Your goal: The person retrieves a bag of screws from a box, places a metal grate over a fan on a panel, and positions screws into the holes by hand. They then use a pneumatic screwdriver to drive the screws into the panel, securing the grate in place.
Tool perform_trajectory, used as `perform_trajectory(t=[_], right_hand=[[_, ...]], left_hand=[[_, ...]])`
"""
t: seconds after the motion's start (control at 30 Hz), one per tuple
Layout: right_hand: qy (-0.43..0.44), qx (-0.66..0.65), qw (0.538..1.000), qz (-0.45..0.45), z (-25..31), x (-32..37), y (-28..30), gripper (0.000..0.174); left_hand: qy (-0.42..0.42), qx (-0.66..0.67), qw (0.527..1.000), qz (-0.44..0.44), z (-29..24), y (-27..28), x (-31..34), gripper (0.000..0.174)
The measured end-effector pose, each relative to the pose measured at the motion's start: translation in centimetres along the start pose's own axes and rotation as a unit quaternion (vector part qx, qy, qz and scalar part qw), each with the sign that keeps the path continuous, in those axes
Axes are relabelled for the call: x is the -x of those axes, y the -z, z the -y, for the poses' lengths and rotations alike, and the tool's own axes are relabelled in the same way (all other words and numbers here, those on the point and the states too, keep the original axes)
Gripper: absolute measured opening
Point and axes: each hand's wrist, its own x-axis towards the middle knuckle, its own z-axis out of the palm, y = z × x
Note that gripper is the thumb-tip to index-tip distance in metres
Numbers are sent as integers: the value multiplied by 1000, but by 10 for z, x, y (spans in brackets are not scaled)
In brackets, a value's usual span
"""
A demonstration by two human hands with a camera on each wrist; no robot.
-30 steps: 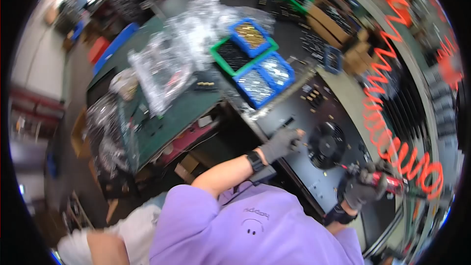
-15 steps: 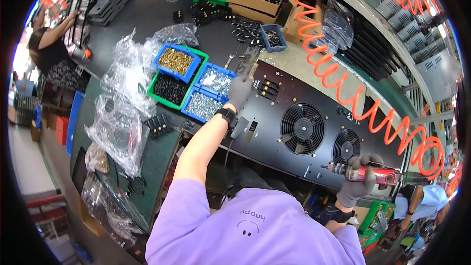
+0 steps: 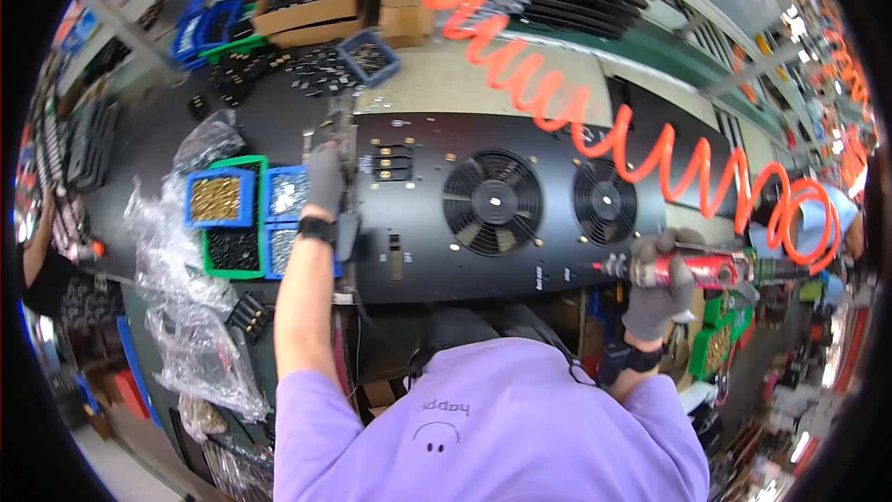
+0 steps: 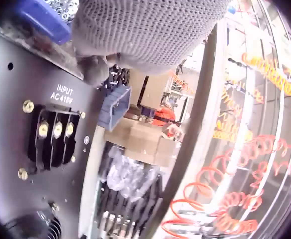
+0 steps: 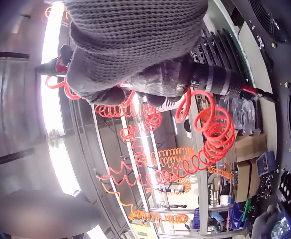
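Note:
My right gloved hand grips a red power screwdriver by its body. The driver's dark nose and bit point left over the black panel's front right. My left gloved hand is just beyond the panel's left edge, beside the blue bins of silvery hardware; its fingertips are hidden or blurred, so I cannot tell whether it pinches anything. The black panel carries two round fans and a terminal block marked INPUT. Brass-coloured screws sit around these parts.
A blue bin of brass screws rests on a green bin holding black pieces. Clear plastic bags lie left of them. An orange coiled hose arcs over the panel. Cardboard boxes and a grey-blue bin stand behind.
The view has swung to the right, and the panel now lies level across it. My left hand has moved from over the panel to its far left edge; my right hand keeps holding the screwdriver.

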Motion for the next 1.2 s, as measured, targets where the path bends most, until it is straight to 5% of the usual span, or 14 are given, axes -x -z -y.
perform_trajectory(t=[0.03, 0.07, 0.1, 0.13, 0.23, 0.3, 0.57, 0.87, 1.2], right_hand=[[-4, 0, 1000, 3, -1, -3, 6, 34], [3, 3, 1000, -14, -1, -6, 10, 34], [11, 4, 1000, -29, -1, -9, 17, 35], [-2, 7, 1000, -7, 2, -12, 28, 34], [19, 32, 999, 2, 3, -22, 49, 34], [38, 58, 998, -3, -2, -27, 70, 34], [0, 90, 996, -13, -12, -49, 174, 33], [-88, 44, 994, -36, -31, -67, 249, 31], [-96, -8, 995, -32, -51, -79, 277, 30]], left_hand=[[-24, 52, 998, 10, -23, -18, 29, 22], [-41, 127, 983, 127, -6, -2, 25, 33], [-52, 48, 989, 132, -19, -12, 51, 37], [10, 216, 966, 139, -28, -26, 74, 37], [66, 162, 984, 31, -52, -89, 149, 23], [98, 187, 963, 166, -27, -100, 172, 24], [342, 151, 884, 279, 78, -220, 287, 26], [401, 140, 871, 247, 171, -300, 312, 27], [412, 138, 887, 158, 199, -317, 321, 17]])
